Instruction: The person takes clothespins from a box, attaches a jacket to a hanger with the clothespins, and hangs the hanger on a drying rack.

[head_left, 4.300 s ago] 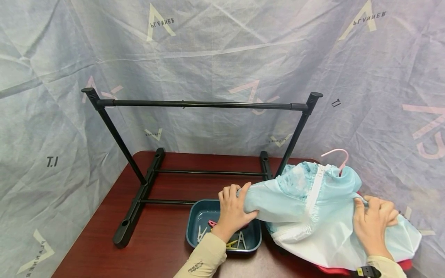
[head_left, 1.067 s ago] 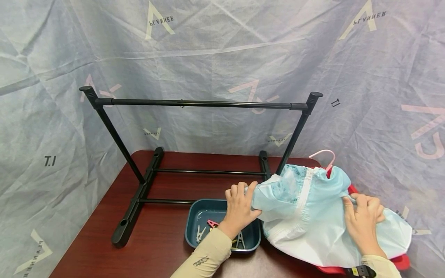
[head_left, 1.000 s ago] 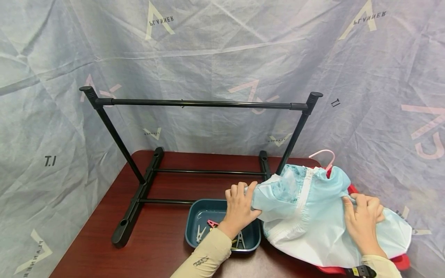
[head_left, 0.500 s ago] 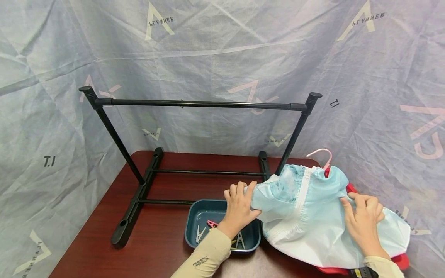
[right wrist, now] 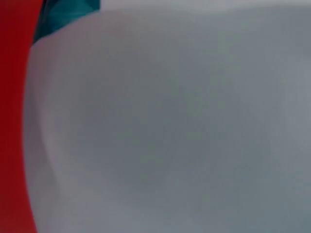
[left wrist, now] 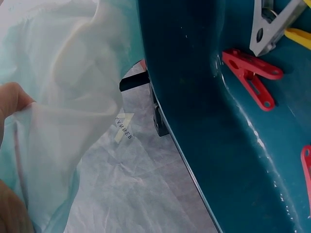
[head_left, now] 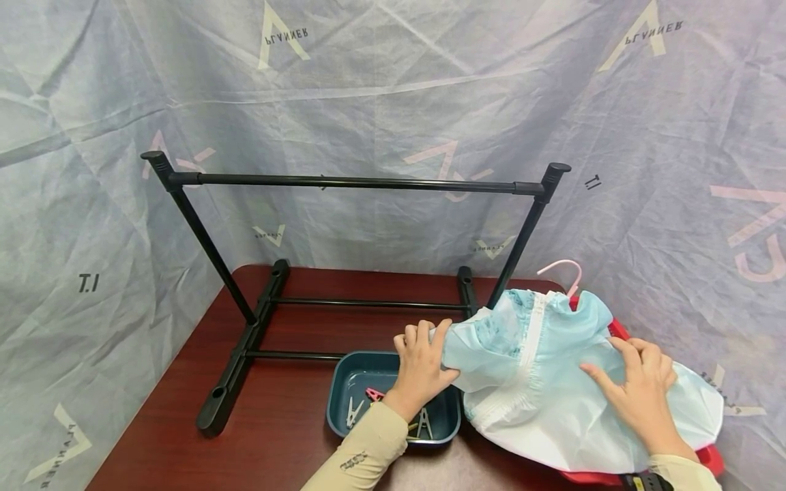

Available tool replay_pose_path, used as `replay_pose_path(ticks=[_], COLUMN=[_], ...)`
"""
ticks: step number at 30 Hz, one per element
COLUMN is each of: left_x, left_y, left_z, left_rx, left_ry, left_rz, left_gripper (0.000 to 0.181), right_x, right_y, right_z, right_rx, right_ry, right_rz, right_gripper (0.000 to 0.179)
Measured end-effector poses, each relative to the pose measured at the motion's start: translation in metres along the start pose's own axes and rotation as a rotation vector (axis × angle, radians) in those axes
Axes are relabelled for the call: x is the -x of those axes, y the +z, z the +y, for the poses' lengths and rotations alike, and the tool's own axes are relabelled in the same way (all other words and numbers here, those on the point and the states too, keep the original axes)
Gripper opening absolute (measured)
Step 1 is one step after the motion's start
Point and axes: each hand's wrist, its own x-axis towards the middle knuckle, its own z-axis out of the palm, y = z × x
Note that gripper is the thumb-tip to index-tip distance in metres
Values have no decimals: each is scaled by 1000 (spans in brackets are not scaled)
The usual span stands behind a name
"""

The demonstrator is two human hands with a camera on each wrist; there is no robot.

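Observation:
A light blue and white child's garment (head_left: 555, 409) with a white zipper lies at the right of the table. The hook of a pink hanger (head_left: 575, 273) sticks out of its neck. My left hand (head_left: 417, 372) grips the garment's left sleeve end, beside the clothespin bin; the left wrist view shows fingers holding the thin cloth (left wrist: 68, 87). My right hand (head_left: 643, 389) lies over the garment's right part, thumb spread away from the fingers, pinching nothing visible. In the right wrist view, blurred pale cloth (right wrist: 165, 121) fills most of the picture.
A black clothes rack (head_left: 368, 182) stands on the dark red table (head_left: 178, 409). Its right post is next to the garment. A blue-green bin (head_left: 334, 402) at the front middle holds several clothespins (left wrist: 250, 73). Something red (head_left: 712, 460) lies under the garment. Printed cloth hangs behind.
My right hand has let go of the cloth it pinched, its thumb moving out to the left. Earlier the garment and hanger shifted left. My left hand keeps its hold on the sleeve.

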Motion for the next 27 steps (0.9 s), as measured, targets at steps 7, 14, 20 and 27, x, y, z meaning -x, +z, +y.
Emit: replay_pose_path(ticks=[7, 14, 20, 27], left_x=[1, 0, 1, 0], left_y=[1, 0, 0, 1], left_z=[1, 1, 1, 0], left_rx=[3, -2, -4, -13], left_ry=[-13, -13, 0, 12], left_rz=[-8, -2, 33, 42], left_gripper=[84, 85, 86, 86], right_x=[-1, 2, 4, 5], right_y=[-3, -6, -6, -9], right_z=[5, 12, 15, 16], right_rx=[27, 52, 65, 107], right_ry=[-38, -53, -67, -37], right_rz=[-21, -58, -82, -120], right_gripper=[95, 102, 108, 110])
